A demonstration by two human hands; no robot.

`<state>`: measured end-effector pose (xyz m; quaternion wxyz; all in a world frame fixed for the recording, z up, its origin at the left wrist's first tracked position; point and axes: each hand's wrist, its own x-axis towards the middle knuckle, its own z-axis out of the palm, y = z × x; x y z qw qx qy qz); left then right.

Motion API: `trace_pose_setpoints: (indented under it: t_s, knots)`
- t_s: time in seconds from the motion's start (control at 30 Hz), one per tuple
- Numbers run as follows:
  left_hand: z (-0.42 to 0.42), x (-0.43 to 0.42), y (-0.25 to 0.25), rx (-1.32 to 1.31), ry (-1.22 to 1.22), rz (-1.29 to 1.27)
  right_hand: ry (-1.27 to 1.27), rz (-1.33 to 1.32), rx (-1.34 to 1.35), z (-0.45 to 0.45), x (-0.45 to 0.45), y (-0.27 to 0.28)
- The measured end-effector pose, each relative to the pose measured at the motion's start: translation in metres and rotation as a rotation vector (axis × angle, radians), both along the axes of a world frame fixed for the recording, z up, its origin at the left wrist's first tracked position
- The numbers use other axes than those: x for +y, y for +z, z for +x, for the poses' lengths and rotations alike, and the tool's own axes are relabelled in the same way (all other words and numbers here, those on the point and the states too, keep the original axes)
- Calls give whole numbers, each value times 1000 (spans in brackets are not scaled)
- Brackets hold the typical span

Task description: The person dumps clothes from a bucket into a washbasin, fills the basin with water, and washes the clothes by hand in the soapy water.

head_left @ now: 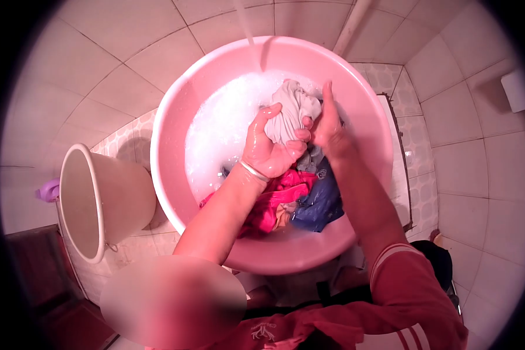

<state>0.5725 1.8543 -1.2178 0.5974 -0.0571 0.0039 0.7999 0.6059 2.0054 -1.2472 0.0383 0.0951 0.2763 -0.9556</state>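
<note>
Amid pale tiles (151,64), the left hand (266,146) clasps a whitish cloth (291,111) inside a pink basin (172,137); the right hand (328,125) meets it, grip hard to tell. Coloured clothes (280,195) lie between the forearms (216,210), a bucket (131,198) to their left.

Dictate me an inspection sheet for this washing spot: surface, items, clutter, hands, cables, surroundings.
Surface: patterned floor tiles, visible around the basin.
Items: pale cloth held above the basin; red cloth and blue cloth bunched inside it, beside white suds.
Clutter: bucket left of the basin; purple item beyond it, unidentifiable.
Left hand: wet, gripping the pale cloth; bracelet on its wrist.
Right hand: close by the pale cloth, grip unclear.
Cables: nothing seen.
Surroundings: tiled wall on the right.
</note>
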Motion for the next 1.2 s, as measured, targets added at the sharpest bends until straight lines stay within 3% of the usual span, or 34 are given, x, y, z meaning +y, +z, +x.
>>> trace_pose_setpoints:
  t_s: [0.03, 0.13, 0.2, 0.23, 0.33, 0.4, 0.47, 0.5, 0.53, 0.6, 0.67, 0.73, 0.77, 0.8, 0.87, 0.93, 0.97, 1.0, 1.07, 1.13, 1.2]
  knots:
    - [2, 0, 3, -60, 13, -10, -30, -69, -9, 4, 0, -32]
    - [12, 0, 3, -89, 13, 1, -78, -183, 6, -4, -16, -29]
    - [15, -7, 0, -47, -36, 1, 123, -143, 268, -7, -24, 4]
    - [16, -10, 1, 50, -48, -32, 83, 11, 82, 6, -20, 38]
    - [22, -16, 5, 177, -96, -157, 169, 233, 214, -6, -5, 44]
    - [22, -16, 9, 546, -124, -480, 171, 345, 166, -4, -8, 60]
    - [21, -19, 10, 624, -138, -520, 294, 564, 199, -9, -7, 53]
    - [21, -19, 8, 798, -143, -575, 297, 562, 196, -8, -10, 48]
    - [20, -19, 4, 972, -148, -628, 265, 668, 195, -8, -15, 43]
    - [22, -13, -33, 991, -154, -736, 236, 771, 161, -7, -24, 27]
    - [19, -11, -69, 1243, 157, -749, 125, 1121, 215, -19, -33, 1]
    - [21, -19, -81, 1351, 107, -878, 22, 1255, 155, -17, -50, -20]
    - [23, -20, -89, 1627, 154, -952, -86, 1391, 109, -14, -57, -29]
    - [24, -21, -97, 1907, 203, -1016, -78, 1389, 94, -13, -61, -37]
    - [20, -22, -101, 1991, 104, -1066, -132, 1482, -51, -17, -67, -44]
    - [20, -21, -91, 2133, -250, -1447, -143, 1396, -143, -19, -74, -59]
    - [5, -29, -127, 2140, -152, -1513, -159, 1308, -218, -23, -75, -60]
    - [-2, -37, -96, 2148, -155, -1518, -164, 1300, -213, -26, -73, -56]
    - [-24, -60, -24, 1927, -428, -1440, -169, 795, 7, -33, -71, -49]
    - [-53, -107, 25, 1762, -262, -1503, 82, 627, -84, -36, -45, -23]
    - [-77, -156, 78, 1817, -85, -1510, 35, 1012, -107, -46, -5, -36]
